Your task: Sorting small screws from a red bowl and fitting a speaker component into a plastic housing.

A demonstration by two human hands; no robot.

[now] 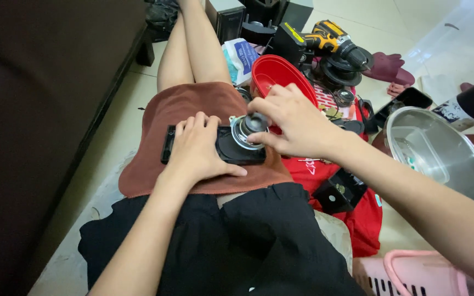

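A flat black rectangular panel point(236, 153) lies on a brown cloth point(182, 109) spread over my lap. My left hand point(196, 148) presses flat on the panel's left part, fingers spread. At the panel's right end sits a round speaker driver point(246, 131) with a silver rim and a dark magnet on top. My right hand point(292, 123) grips that driver from above with fingertips around it.
Behind the driver stands a red plastic bowl point(272, 74). A yellow-and-black cordless drill point(327, 41) lies further back. A steel bowl point(440, 151) sits at the right, a pink basket point(412, 274) at the bottom right. A dark sofa point(39, 109) fills the left. Red fabric point(357, 214) covers the floor.
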